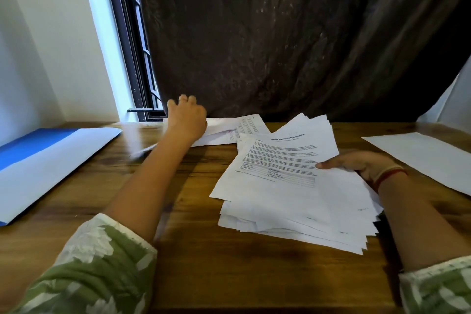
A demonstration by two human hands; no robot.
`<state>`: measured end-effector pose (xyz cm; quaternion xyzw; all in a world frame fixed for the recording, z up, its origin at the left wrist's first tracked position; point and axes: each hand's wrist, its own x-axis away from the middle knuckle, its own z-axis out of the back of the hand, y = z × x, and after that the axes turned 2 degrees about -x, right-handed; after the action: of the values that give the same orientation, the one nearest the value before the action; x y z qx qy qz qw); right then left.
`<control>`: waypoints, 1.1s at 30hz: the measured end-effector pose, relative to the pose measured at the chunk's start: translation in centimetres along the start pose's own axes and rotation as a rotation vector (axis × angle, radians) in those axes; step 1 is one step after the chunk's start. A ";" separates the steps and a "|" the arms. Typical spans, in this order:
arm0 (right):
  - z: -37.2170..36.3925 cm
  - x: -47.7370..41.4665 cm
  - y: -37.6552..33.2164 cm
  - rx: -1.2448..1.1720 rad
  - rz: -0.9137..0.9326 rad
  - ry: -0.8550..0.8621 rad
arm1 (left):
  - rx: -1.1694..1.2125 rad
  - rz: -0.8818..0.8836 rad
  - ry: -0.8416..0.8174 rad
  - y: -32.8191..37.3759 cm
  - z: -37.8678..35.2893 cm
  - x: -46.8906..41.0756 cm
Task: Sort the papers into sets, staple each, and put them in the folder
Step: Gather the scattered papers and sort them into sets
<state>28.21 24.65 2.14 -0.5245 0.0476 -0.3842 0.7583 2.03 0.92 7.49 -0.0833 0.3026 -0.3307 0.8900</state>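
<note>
A loose stack of printed papers [293, 201] lies fanned on the wooden table, right of centre. My right hand [356, 164] grips its right edge, thumb on the top sheet. At the table's far edge my left hand [187, 117] rests on a smaller pile of papers [229, 127], its fingers curled over the left end. An open blue and white folder [51, 158] lies flat at the left edge. No stapler shows clearly; a blurred pale streak [144, 152] lies near my left forearm.
A single blank white sheet [420, 158] lies at the right edge of the table [204, 250]. A dark curtain [280, 33] hangs right behind the table, with a window frame [132, 59] and white wall to the left.
</note>
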 end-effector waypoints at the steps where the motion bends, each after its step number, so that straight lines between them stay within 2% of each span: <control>1: -0.2 0.1 -0.2 0.014 0.003 -0.005 | 0.053 -0.015 0.003 0.4 1.5 0.0; 5: -0.9 -0.7 0.0 0.011 0.013 0.002 | 0.561 -0.093 -0.120 4.7 5.7 1.5; 7: -1.1 -0.8 0.0 -0.001 0.018 -0.005 | 0.700 -0.180 -0.202 7.7 6.1 2.7; 12: -1.2 -1.4 0.0 -0.028 0.031 -0.046 | 0.721 -0.314 -0.313 14.0 4.3 6.7; 19: -1.4 0.2 -0.6 -0.308 -0.047 -0.082 | 0.960 -0.413 -0.514 15.3 4.7 8.1; 23: -2.2 0.1 -1.3 0.003 0.026 -0.039 | 1.207 -0.578 -0.535 14.6 5.3 8.7; 25: -2.4 -0.4 -1.5 0.075 0.025 -0.004 | 1.302 -0.585 -0.572 14.0 4.9 7.9; 27: -2.3 -0.5 -1.3 0.052 0.067 0.004 | 1.410 -0.438 -0.514 13.2 3.6 6.3; 28: -2.2 -0.3 -1.1 0.006 0.088 0.012 | 1.405 -0.308 -0.444 12.6 2.7 5.3; 31: -1.3 0.4 -0.1 -0.308 0.066 0.018 | 1.145 0.175 -0.186 10.0 -0.8 2.9; 32: -1.0 0.5 0.2 -0.379 0.072 0.021 | 1.095 0.308 -0.189 9.0 -1.4 2.6; 33: -0.8 0.8 0.5 -0.423 0.089 0.009 | 1.142 0.417 -0.263 8.1 -2.1 2.4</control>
<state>28.60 23.61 1.65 -0.6676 0.1537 -0.3341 0.6473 6.57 5.67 1.85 0.4267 -0.0241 -0.2463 0.8699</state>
